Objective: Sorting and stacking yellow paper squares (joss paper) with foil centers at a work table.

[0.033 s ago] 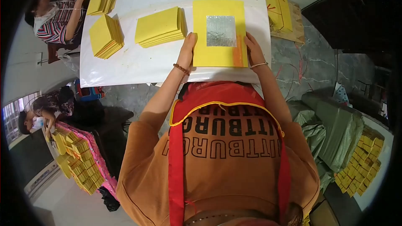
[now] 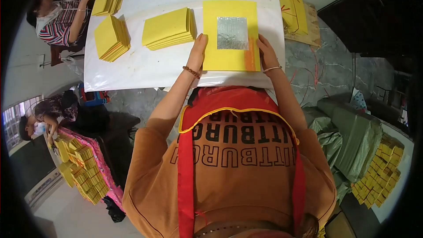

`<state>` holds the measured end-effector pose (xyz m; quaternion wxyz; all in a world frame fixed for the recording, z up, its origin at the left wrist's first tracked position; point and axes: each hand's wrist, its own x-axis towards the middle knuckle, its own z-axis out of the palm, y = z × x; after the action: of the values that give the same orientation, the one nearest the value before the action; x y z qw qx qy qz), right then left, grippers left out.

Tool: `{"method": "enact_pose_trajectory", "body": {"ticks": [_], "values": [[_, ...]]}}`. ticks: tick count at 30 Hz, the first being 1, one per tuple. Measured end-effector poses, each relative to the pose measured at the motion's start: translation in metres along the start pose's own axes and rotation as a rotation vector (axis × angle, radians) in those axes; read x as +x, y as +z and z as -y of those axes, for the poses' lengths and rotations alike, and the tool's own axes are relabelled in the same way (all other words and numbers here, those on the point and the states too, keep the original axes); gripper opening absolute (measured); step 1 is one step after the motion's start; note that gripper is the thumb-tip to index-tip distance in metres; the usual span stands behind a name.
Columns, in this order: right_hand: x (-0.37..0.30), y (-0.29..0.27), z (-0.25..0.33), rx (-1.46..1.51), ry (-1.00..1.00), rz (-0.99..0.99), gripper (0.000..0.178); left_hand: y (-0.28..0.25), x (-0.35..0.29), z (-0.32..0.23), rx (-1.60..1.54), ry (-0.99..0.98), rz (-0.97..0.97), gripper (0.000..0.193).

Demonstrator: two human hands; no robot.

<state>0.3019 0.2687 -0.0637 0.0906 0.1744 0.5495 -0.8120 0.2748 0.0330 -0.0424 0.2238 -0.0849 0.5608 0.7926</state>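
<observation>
A yellow sheet of joss paper (image 2: 210, 57) with a silver foil square and an orange smear lies upright before me near the table's front edge. My left hand (image 2: 198, 53) is against its left edge, and my right hand (image 2: 268, 53) against the lower right edge. Between them the two hands hold the paper by its sides, fingers partly tucked along the edges. Whether more sheets lie under the top one, I cannot tell. Just left of my left hand is a stack of folded yellow paper (image 2: 167, 27), its layers fanned slightly at the right end.
Two more folded yellow stacks (image 2: 110, 39) stand on the white-covered table (image 2: 141, 72) to the left. A co-worker in a striped top (image 2: 61, 24) sits at the far left; another person (image 2: 57, 108) bends over a pink-covered table. Green sacks (image 2: 348, 136) and bundled yellow paper (image 2: 379, 172) lie at right.
</observation>
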Motion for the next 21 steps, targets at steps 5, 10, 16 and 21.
{"method": "enact_pose_trajectory", "body": {"ticks": [5,10,16,21], "values": [[-0.006,0.0,0.013,0.09,0.042,0.045,0.048,0.003,0.006,0.019,0.092,0.089,-0.034,0.055],[-0.003,-0.009,0.014,0.126,0.035,0.032,0.05,0.019,0.002,0.021,0.079,0.138,-0.099,0.056],[-0.006,-0.019,0.042,-0.762,-0.708,-0.094,0.041,0.025,-0.014,0.009,0.112,0.167,-0.209,0.055],[-0.007,-0.032,0.035,-0.964,-0.743,0.287,0.018,0.051,-0.048,-0.031,1.255,0.917,-0.017,0.042]]}}
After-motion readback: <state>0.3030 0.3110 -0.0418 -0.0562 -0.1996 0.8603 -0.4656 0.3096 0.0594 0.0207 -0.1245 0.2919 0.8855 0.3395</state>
